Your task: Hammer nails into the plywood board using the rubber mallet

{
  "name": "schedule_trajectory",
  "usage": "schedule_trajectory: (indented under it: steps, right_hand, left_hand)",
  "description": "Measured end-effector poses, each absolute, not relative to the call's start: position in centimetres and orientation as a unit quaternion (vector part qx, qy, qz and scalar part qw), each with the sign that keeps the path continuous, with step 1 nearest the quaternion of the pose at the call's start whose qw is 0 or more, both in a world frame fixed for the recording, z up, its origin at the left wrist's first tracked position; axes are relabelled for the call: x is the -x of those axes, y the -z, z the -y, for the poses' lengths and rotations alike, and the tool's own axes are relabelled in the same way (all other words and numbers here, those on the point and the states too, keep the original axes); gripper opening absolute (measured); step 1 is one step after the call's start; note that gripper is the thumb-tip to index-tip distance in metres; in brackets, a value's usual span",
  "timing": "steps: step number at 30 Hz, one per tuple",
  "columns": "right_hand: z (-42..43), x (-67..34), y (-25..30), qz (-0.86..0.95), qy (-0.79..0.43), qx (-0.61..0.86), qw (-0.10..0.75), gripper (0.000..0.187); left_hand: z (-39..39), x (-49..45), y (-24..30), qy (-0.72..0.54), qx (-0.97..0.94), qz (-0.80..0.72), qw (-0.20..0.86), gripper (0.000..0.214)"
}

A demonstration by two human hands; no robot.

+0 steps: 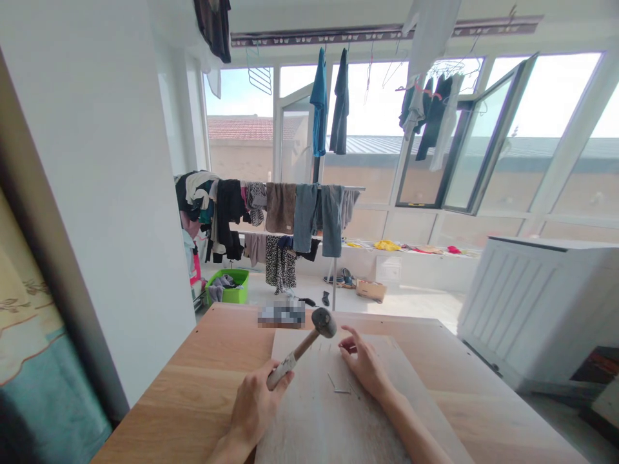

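My left hand [258, 403] is wrapped round the worn, pale grip of a mallet [304, 348]. The mallet's dark, rounded head [324, 322] is raised above a wooden board [309, 419], tilted up and to the right. Over the far part of the board, my right hand [365, 364] has its index finger lifted and its other fingertips drawn together, apparently on a small nail that is mostly hidden. Two thin nails [325, 346] appear to stand upright in the board just left of these fingertips. Several loose nails [342, 390] lie on the board below the right hand.
The board rests on a wooden table [193, 380]. A pixelated item [281, 314] is at its far edge. Beyond stand a laundry-covered drying rack [280, 206], a green basket [235, 287] and a cardboard box [371, 290]. A white cabinet [527, 303] is at right, a wall [111, 193] at left.
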State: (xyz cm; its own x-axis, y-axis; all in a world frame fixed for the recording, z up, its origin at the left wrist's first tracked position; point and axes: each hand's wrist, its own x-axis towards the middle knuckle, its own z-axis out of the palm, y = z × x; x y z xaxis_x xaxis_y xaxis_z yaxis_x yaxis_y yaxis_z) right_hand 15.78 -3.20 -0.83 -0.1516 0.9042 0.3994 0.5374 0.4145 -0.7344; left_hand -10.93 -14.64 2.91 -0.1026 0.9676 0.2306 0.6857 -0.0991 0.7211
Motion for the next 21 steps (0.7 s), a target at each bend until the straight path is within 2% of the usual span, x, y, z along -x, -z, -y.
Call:
schedule_trajectory:
  steps: [6, 10, 16, 21]
  right_hand:
    - [2.8, -16.0, 1.1, 0.729, -0.205, 0.506, 0.413, 0.049]
    - [3.0, -16.0, 0.9, 0.73, -0.202, 0.513, 0.405, 0.049]
    - [3.1, -15.6, 0.6, 0.714, -0.174, 0.521, 0.434, 0.062]
    - [3.0, -15.5, 0.9, 0.71, -0.17, 0.526, 0.436, 0.064]
  left_hand:
    - [14.5, 10.3, -3.6, -0.363, -0.641, -0.645, 0.203, 0.029]
    - [14.4, 10.1, -4.3, -0.343, -0.644, -0.654, 0.198, 0.025]
    - [14.1, 9.7, -5.1, -0.287, -0.665, -0.664, 0.187, 0.025]
    - [13.7, 9.4, -5.3, -0.261, -0.667, -0.674, 0.18, 0.027]
